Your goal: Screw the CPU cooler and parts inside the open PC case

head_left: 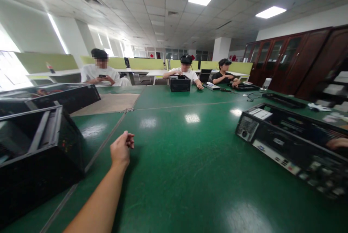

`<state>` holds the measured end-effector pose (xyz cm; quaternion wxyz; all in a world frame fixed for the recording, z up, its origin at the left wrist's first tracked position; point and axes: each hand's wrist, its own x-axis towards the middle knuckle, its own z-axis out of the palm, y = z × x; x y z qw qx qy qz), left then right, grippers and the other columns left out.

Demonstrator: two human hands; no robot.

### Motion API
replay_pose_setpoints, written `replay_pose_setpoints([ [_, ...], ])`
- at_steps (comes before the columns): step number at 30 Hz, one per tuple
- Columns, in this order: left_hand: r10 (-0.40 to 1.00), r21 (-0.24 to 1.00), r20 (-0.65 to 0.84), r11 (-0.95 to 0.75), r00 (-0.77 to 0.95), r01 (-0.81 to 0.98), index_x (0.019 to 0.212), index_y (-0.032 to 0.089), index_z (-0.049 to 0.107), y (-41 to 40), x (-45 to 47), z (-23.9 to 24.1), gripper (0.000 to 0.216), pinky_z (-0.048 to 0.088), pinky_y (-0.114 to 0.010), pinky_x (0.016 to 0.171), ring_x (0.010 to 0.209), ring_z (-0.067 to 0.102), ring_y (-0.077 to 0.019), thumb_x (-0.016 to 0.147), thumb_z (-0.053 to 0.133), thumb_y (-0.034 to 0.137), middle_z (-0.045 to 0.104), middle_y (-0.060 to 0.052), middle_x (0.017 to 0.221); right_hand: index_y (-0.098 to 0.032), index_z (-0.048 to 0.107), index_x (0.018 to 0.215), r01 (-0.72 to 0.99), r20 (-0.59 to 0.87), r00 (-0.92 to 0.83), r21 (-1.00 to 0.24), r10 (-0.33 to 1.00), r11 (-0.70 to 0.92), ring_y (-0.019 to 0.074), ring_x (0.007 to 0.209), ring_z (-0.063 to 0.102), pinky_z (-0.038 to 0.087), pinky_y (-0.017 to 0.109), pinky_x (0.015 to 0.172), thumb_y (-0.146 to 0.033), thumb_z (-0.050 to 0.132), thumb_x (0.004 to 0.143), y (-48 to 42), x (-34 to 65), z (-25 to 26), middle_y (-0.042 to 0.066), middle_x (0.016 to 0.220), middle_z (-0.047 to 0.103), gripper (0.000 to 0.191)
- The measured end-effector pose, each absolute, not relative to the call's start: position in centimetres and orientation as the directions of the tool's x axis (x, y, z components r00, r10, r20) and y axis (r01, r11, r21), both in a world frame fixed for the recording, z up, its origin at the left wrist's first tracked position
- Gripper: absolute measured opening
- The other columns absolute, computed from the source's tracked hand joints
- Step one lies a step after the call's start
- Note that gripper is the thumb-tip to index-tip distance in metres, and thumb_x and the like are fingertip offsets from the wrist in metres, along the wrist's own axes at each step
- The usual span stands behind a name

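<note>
Across a green counter: two open computer cases, one toward each side, with the working arm between them.

Item, left grip: just right of the seam; fingers folded inward beside the thumb, no object showing. Forearm running up from the lower left. Whether it rests or hovers, cannot tell.

Item, left case: directly left of the left grip, near but apart, and nearer to it than its counterpart opposite. Top open, a metal bar across it. Cut off at the left edge; long axis cannot be told.

Item, right case: well apart, to the right of the left grip. Long axis slanting from far left to near right, vented end closest to the left grip, ports along the side facing the wearer. Near end blurred.

Item, right-edge grip: at the open top of the right case, partly cut off. Whether the wearer's own right or a neighbour's, cannot tell; finger state likewise.

Item, far side: a small black case in front of a seated co-worker.
</note>
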<state>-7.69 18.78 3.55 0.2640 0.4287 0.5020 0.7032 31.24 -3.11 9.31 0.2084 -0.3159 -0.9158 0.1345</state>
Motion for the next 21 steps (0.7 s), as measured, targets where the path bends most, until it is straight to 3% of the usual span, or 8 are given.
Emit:
replay_pose_setpoints([
  [2, 0.787, 0.909, 0.405, -0.400, -0.465, 0.115, 0.073, 0.017, 0.063, 18.1, -6.2, 5.2, 0.032, 0.040, -0.025, 0.048, 0.048, 0.048, -0.0123, 0.076, 0.061, 0.049, 0.055, 0.002, 0.059, -0.049, 0.071, 0.105, 0.549, 0.383, -0.638, -0.382, 0.668, 0.744, 0.0246, 0.091, 0.075, 0.054, 0.032, 0.045, -0.044, 0.032, 0.092, -0.6, 36.5, 10.3, -0.012, 0.081, 0.074, 0.041],
  [4, 0.807, 0.888, 0.460, -0.425, -0.371, 0.175, 0.080, 0.017, 0.069, 16.9, -3.8, 7.4, 0.031, 0.048, -0.028, 0.059, 0.056, 0.056, -0.0153, 0.077, 0.066, 0.047, 0.062, 0.000, 0.065, -0.057, 0.064, 0.110, 0.581, 0.514, -0.511, -0.385, 0.689, 0.718, 0.0274, 0.106, 0.071, 0.056, 0.035, 0.048, -0.040, 0.048, 0.083, 1.5, 41.6, 10.1, -0.014, 0.095, 0.076, 0.036],
  [6, 0.835, 0.836, 0.528, -0.481, -0.152, 0.263, 0.094, 0.017, 0.074, 15.4, -0.8, 9.8, 0.035, 0.053, -0.034, 0.079, 0.076, 0.067, -0.0218, 0.082, 0.065, 0.048, 0.072, -0.005, 0.080, -0.059, 0.057, 0.123, 0.642, 0.675, -0.224, -0.441, 0.703, 0.627, 0.0292, 0.127, 0.060, 0.060, 0.040, 0.059, -0.035, 0.051, 0.076, 2.7, 45.9, 9.1, -0.013, 0.121, 0.071, 0.053],
  [9, 0.729, 0.611, 0.602, -0.683, 0.325, 0.400, 0.125, 0.021, 0.067, 14.0, 3.4, 12.5, 0.046, 0.040, -0.042, 0.111, 0.122, 0.059, -0.0265, 0.097, 0.045, 0.050, 0.070, -0.008, 0.125, -0.059, 0.050, 0.132, 0.680, 0.643, -0.108, -0.508, 0.759, 0.528, 0.0269, 0.135, 0.053, 0.061, 0.044, 0.073, -0.026, 0.045, 0.075, 3.1, 49.5, 8.5, -0.012, 0.138, 0.061, 0.066],
  [11, 0.660, 0.466, 0.541, -0.751, 0.521, 0.468, 0.122, 0.023, 0.069, 14.0, 5.0, 13.3, 0.046, 0.029, -0.045, 0.119, 0.126, 0.057, -0.0259, 0.100, 0.039, 0.049, 0.069, -0.007, 0.128, -0.061, 0.052, 0.126, 0.702, 0.573, -0.198, -0.483, 0.795, 0.523, 0.0232, 0.123, 0.063, 0.061, 0.040, 0.073, -0.018, 0.044, 0.078, 2.9, 49.2, 10.0, -0.014, 0.125, 0.068, 0.066],
  [15, 0.679, 0.370, 0.421, -0.734, 0.602, 0.569, 0.073, 0.019, 0.075, 15.2, 4.9, 13.2, 0.051, 0.045, -0.041, 0.096, 0.080, 0.065, -0.0229, 0.096, 0.045, 0.054, 0.070, -0.005, 0.071, -0.056, 0.066, 0.099, 0.564, 0.485, -0.469, -0.479, 0.738, 0.673, 0.0201, 0.089, 0.075, 0.056, 0.027, 0.046, -0.021, 0.039, 0.090, 1.5, 40.8, 14.5, -0.011, 0.083, 0.071, 0.045],
  [18, 0.668, 0.352, 0.434, -0.744, 0.604, 0.569, 0.078, 0.018, 0.077, 14.4, 3.8, 12.8, 0.038, 0.044, -0.033, 0.072, 0.074, 0.059, -0.0213, 0.087, 0.061, 0.052, 0.067, -0.006, 0.070, -0.050, 0.068, 0.098, 0.460, 0.494, -0.567, -0.474, 0.659, 0.751, 0.0211, 0.087, 0.073, 0.058, 0.028, 0.046, -0.037, 0.050, 0.095, -1.1, 31.8, 15.1, -0.007, 0.084, 0.070, 0.023],
  [21, 0.631, 0.340, 0.427, -0.776, 0.648, 0.531, 0.076, 0.018, 0.076, 11.6, 2.9, 13.0, 0.030, 0.041, -0.034, 0.073, 0.072, 0.056, -0.0201, 0.086, 0.064, 0.044, 0.066, -0.004, 0.068, -0.037, 0.071, 0.100, 0.327, 0.566, -0.610, -0.458, 0.555, 0.827, 0.0161, 0.074, 0.069, 0.058, 0.022, 0.055, -0.047, 0.056, 0.095, -4.2, 26.7, 14.6, -0.001, 0.083, 0.068, 0.018],
])
